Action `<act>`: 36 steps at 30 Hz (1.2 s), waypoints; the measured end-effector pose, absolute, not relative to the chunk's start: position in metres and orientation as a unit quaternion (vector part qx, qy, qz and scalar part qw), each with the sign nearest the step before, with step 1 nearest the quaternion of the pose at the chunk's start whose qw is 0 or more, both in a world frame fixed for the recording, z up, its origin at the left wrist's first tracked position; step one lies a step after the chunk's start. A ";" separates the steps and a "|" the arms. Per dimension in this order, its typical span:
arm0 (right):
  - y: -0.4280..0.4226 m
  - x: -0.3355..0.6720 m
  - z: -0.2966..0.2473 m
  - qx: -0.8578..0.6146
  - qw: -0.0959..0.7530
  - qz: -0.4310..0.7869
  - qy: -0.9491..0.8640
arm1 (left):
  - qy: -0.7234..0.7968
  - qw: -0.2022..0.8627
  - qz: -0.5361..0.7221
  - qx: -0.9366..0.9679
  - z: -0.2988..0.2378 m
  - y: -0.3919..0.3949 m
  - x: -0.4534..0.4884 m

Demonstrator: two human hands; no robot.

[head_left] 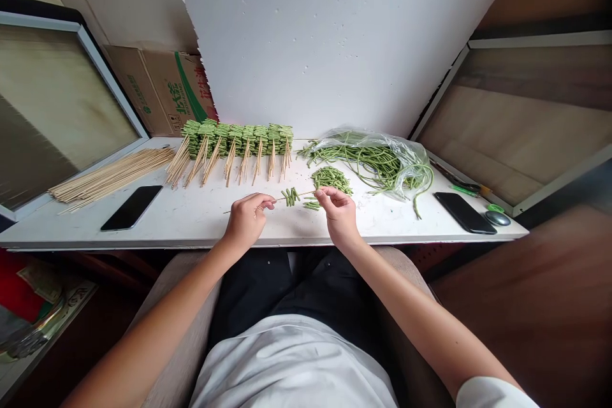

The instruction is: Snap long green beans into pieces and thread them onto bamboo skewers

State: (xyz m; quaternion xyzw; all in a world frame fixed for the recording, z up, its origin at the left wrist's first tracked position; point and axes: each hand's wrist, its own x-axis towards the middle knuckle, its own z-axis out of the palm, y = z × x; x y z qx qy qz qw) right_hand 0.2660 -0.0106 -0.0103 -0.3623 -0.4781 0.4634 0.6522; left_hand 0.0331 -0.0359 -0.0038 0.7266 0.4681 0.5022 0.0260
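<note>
Head view, two hands point(246, 220) point(341, 211) pinching one skewer point(306, 194) of bean pieces point(290, 197), eight skewer bundles point(234, 139), two phones point(131, 208) point(465, 212).

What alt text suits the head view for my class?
A person's left hand and right hand hold a skewer threaded with green bean pieces. Beyond lie filled skewers, cut beans and long beans partly in plastic on a white table.

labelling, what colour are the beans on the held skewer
The beans are green, in the head view.
</note>
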 end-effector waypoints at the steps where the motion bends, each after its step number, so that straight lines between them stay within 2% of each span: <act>1: -0.011 0.266 -0.010 -0.365 0.649 0.465 -0.479 | 0.475 0.023 0.501 0.723 -0.004 -0.036 0.034; 12: -0.019 0.262 -0.003 -0.375 0.632 0.468 -0.490 | 0.490 0.000 0.515 0.703 -0.009 -0.039 0.039; 20: -0.020 0.258 -0.008 -0.380 0.627 0.457 -0.504 | 0.488 0.028 0.517 0.703 -0.007 -0.040 0.042; 36: -0.024 0.247 -0.013 -0.364 0.613 0.477 -0.514 | 0.485 0.020 0.514 0.707 -0.005 -0.045 0.049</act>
